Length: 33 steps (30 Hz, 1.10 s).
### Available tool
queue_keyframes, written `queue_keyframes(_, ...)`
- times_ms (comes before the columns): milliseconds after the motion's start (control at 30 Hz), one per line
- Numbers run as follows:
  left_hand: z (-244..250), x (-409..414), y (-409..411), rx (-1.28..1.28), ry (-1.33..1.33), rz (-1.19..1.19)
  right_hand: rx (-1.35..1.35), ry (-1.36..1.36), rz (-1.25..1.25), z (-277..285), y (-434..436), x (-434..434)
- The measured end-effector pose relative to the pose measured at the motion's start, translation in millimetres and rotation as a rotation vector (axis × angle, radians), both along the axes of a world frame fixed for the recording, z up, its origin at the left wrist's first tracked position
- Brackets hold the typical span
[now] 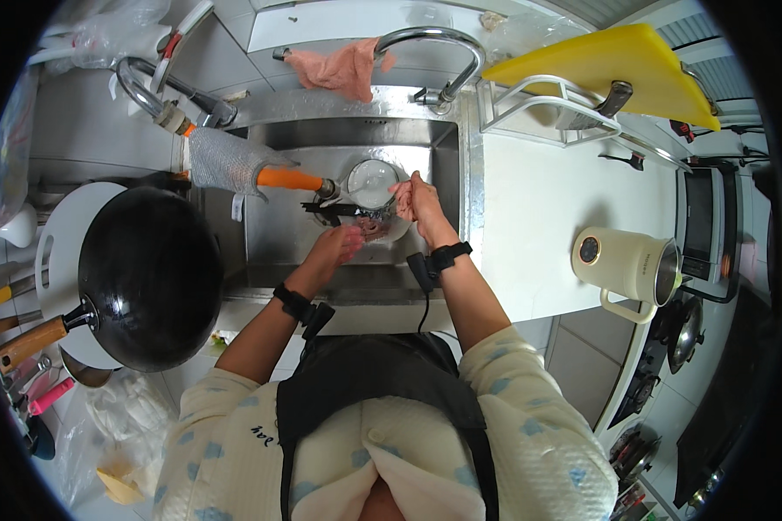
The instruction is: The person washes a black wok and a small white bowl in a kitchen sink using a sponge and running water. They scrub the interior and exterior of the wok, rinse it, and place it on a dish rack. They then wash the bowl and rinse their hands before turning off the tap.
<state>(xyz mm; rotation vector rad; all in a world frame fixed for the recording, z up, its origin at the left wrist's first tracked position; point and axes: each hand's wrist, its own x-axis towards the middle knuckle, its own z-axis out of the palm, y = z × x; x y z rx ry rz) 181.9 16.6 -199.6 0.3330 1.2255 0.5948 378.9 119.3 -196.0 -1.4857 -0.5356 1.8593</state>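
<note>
In the steel sink (280, 251), my right hand (425, 202) is curled around a pinkish piece (404, 200) that looks like raw meat. My left hand (334, 251) is lower and to the left, its fingers extended and seemingly holding nothing. Between the hands, more pinkish meat (373, 228) lies in what seems a clear bowl (397, 233). Just above it is a round whitish bowl (371, 182). A dark strip-like object (329, 208), too unclear to name, lies by the bowls. The orange faucet hose (290, 179) ends beside them, its metal nozzle (328, 189) pointing at the bowls.
A black wok (150, 280) on a white cutting board (55, 221) stands left of the sink. Right of it, a cream electric kettle (616, 267) is on the white counter (528, 195). Behind are a rack (495, 117) with a yellow board (599, 71) and a cleaver (616, 98), and a chrome faucet (476, 52).
</note>
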Motion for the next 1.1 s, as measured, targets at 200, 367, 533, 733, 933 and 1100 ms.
queue_keyframes(200, 0.8, -6.8, 1.4, -0.001, 0.061, 0.058, 0.529, -1.023, 0.396, 27.7, 38.6, 27.5)
queue_keyframes(367, 2.4, -7.2, -1.2, -0.015, 0.013, 0.082, 0.259, 0.066, 0.161, 56.7, 69.1, 29.2)
queue_keyframes(533, 1.3, -19.4, -2.3, -0.009, 0.030, 0.056, 0.188, 0.192, 0.071, 78.4, 104.1, -13.4)
queue_keyframes(733, 1.9, -35.7, -8.3, -0.017, 0.076, 0.161, 1.313, -1.180, 0.254, 26.2, 111.7, -62.1)
queue_keyframes(933, 0.0, -57.3, -15.8, -0.031, 0.107, 0.191, 1.214, -1.487, 0.592, -6.8, 135.9, -49.4)
queue_keyframes(1100, -7.5, -65.3, -23.8, -0.039, 0.103, 0.211, 1.072, -1.604, 0.465, -18.4, 123.5, -58.5)
